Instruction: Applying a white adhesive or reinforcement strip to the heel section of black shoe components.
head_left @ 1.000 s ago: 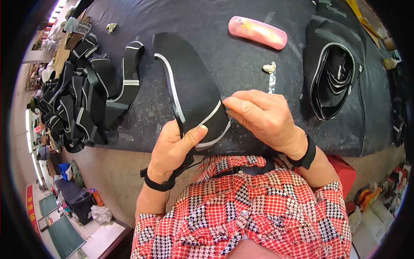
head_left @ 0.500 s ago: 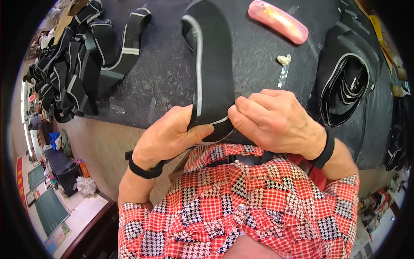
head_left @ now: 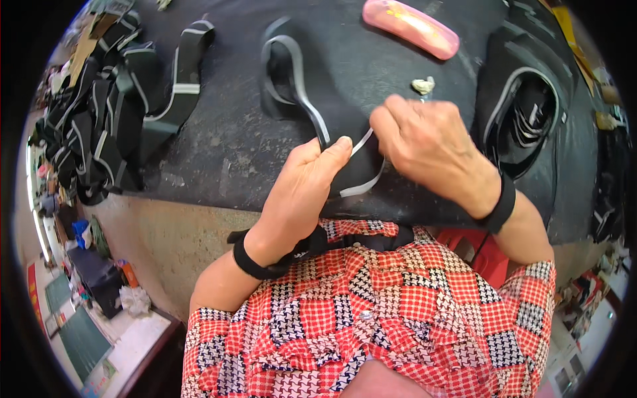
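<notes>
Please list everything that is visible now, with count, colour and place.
Worked strip: 1, black with pale bands, between the hands
Strip pile: 1, black with pale bands, table's left; pieces too tangled to count
Coiled bundle: 1, black with pale edging, table's right
Oblong case: 1, pink, far side
Crumpled scrap: 1, off-white, below the case
Covered table: 1, black, centre
Crumpled item: 1, white, lower left
Flat panels: 2, dark green, lower left
Rim clutter: uncountable, mixed colours, too small
Shirt: 1, red-black-white checked, bottom
Wristbands: 2, black, both wrists
Left hand: 1, bare, gripping the strip
Right hand: 1, bare, at its right edge
</notes>
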The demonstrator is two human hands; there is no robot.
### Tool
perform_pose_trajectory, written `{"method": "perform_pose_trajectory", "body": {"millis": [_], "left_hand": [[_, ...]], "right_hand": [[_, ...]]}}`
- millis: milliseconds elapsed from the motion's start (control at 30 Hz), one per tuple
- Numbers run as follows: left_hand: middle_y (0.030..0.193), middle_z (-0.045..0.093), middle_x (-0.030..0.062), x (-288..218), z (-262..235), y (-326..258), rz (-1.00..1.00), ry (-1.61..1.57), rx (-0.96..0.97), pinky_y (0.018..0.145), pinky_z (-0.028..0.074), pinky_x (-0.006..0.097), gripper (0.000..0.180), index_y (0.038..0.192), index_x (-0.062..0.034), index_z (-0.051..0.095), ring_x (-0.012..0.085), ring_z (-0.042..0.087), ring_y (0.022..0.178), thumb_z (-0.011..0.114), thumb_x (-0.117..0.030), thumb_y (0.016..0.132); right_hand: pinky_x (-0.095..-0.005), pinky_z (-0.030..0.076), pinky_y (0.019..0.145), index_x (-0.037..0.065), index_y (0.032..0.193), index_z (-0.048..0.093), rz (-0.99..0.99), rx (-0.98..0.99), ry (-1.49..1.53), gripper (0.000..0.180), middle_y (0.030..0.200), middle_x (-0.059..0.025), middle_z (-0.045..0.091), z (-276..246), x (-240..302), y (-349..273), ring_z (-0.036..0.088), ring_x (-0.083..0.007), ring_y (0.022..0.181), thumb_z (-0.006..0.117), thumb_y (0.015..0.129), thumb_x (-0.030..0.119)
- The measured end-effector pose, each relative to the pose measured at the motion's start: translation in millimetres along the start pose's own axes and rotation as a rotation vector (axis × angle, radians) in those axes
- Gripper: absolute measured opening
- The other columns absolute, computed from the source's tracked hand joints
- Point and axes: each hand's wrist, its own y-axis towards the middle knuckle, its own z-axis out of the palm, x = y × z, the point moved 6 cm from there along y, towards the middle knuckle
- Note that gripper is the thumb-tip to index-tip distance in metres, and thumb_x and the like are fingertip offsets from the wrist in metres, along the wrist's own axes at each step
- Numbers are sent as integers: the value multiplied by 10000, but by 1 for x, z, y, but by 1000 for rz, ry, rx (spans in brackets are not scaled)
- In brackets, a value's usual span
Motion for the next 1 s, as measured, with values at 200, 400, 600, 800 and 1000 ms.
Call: {"method": "perform_pose_trajectory", "body": {"millis": [200, 400, 600, 800, 1000], "left_hand": [[994, 607, 100, 22, 1, 21, -77, -583, 127, 724, 481, 251, 234, 1071, 23, 533, 154, 605, 841, 454, -122, 905], [1015, 593, 106, -4, -8, -2, -109, -410, 137, 781, 478, 263, 288, 1115, 54, 499, 154, 591, 893, 465, -129, 895], [981, 586, 52, -8, -13, -11, -80, -167, 231, 766, 452, 234, 290, 1105, 43, 514, 96, 548, 867, 473, -166, 909], [903, 593, 29, -8, -14, -15, -7, 112, 287, 695, 445, 221, 256, 1017, 42, 544, 68, 535, 786, 513, -178, 889], [879, 590, 8, -1, -13, -14, -112, -162, 167, 666, 436, 208, 285, 996, 28, 565, 50, 521, 779, 449, -223, 925]], "right_hand": [[-285, 438, 420, 51, 652, 475, 77, -132, 280, 91, 586, -48, 442, -29, 20, -8, 525, -184, 482, 558, 656, 87], [-278, 496, 516, 48, 880, 584, 251, -245, 417, 172, 781, -55, 598, -24, -11, -30, 611, -210, 627, 629, 714, 58], [-273, 482, 497, 13, 808, 558, 42, -197, 296, 171, 724, -49, 536, -16, 13, -22, 581, -170, 594, 568, 666, 107], [-273, 445, 447, 44, 657, 442, -116, 22, 359, 119, 617, -41, 393, -10, 24, -12, 515, -160, 519, 548, 669, 98], [-275, 409, 389, 52, 631, 426, -59, 67, 383, 141, 601, -46, 372, -8, 23, -12, 489, -152, 446, 547, 674, 110]]}}
